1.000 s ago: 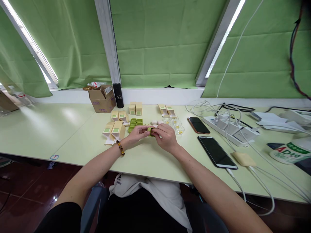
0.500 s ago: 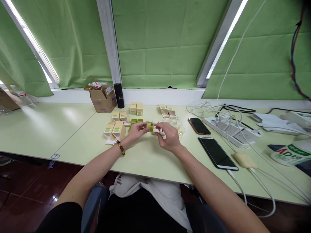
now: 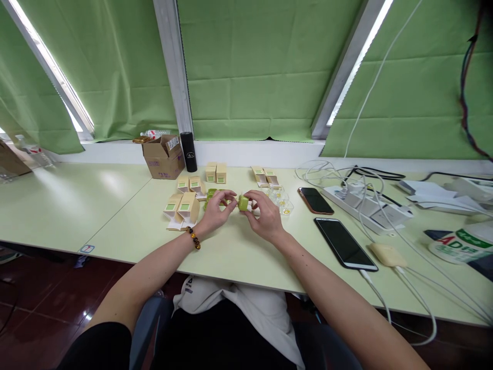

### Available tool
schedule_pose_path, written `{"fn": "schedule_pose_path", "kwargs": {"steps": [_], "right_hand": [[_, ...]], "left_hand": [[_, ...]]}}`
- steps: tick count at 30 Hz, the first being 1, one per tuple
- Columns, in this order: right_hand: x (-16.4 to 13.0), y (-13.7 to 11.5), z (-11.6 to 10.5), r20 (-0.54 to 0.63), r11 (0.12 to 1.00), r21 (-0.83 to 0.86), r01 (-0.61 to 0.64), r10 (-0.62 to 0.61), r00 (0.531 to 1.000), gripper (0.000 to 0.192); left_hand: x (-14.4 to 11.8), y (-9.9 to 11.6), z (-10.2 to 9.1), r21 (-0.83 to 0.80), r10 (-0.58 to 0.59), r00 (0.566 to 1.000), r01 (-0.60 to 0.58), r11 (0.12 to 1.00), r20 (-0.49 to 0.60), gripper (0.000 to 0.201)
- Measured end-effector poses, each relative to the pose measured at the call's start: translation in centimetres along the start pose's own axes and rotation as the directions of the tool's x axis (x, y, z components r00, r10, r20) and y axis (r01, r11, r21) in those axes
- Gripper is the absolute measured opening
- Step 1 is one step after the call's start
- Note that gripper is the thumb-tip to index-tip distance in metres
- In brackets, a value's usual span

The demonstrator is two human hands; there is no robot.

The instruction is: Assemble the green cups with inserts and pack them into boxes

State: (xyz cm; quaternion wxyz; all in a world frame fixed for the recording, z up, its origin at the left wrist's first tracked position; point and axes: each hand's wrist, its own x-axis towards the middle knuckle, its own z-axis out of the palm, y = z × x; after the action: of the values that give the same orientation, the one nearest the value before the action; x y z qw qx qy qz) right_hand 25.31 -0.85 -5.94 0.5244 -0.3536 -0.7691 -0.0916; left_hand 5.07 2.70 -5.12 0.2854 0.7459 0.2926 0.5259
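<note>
Above the table, my right hand (image 3: pixel 265 216) pinches a small green square-looking container (image 3: pixel 243 202) between thumb and fingertips. My left hand (image 3: pixel 216 211), with a beaded bracelet at the wrist, is just left of it, thumb and forefinger drawn together; whatever sits between them is too small to tell. Behind the left fingers, more green containers (image 3: pixel 210 193) are partly hidden. Small clear containers with yellow contents (image 3: pixel 285 207) stand beyond my right hand. Left of my hands are open cream cartons with green labels (image 3: pixel 185 206).
Two closed cartons (image 3: pixel 215 173) and two opened ones (image 3: pixel 265 177) stand farther back. A cardboard box (image 3: pixel 164 158) and a black flask (image 3: pixel 188 152) are at the back left. Phones (image 3: pixel 345 242), a power strip (image 3: pixel 367 208) and tangled cables lie on the right.
The green container has passed from my left fingers into my right hand and is turned differently. My left hand has drawn slightly away from it.
</note>
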Motion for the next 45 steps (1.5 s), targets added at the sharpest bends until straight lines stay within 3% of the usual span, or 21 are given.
{"fn": "schedule_pose_path", "kwargs": {"steps": [4,12,38,45], "right_hand": [[-0.1,0.2,0.1,0.009,1.000,-0.002,-0.001,0.001,1.000,0.034],[-0.3,0.4,0.3,0.014,1.000,-0.014,0.012,-0.012,1.000,0.035],[0.3,0.2,-0.1,-0.008,0.997,0.015,-0.073,0.073,0.997,0.033],[0.3,0.7,-0.1,-0.051,0.980,0.021,-0.197,0.198,0.979,0.038]], "left_hand": [[0.0,-0.2,0.0,0.079,0.034,0.999,-0.034,0.996,0.003,0.016],[0.0,0.1,0.1,0.098,0.030,0.999,-0.032,0.995,0.021,0.016],[0.4,-0.5,-0.2,-0.017,-0.095,0.995,0.094,0.995,-0.031,0.023],[0.8,-2.1,-0.5,0.043,-0.183,0.972,0.191,0.981,-0.146,0.014]]}}
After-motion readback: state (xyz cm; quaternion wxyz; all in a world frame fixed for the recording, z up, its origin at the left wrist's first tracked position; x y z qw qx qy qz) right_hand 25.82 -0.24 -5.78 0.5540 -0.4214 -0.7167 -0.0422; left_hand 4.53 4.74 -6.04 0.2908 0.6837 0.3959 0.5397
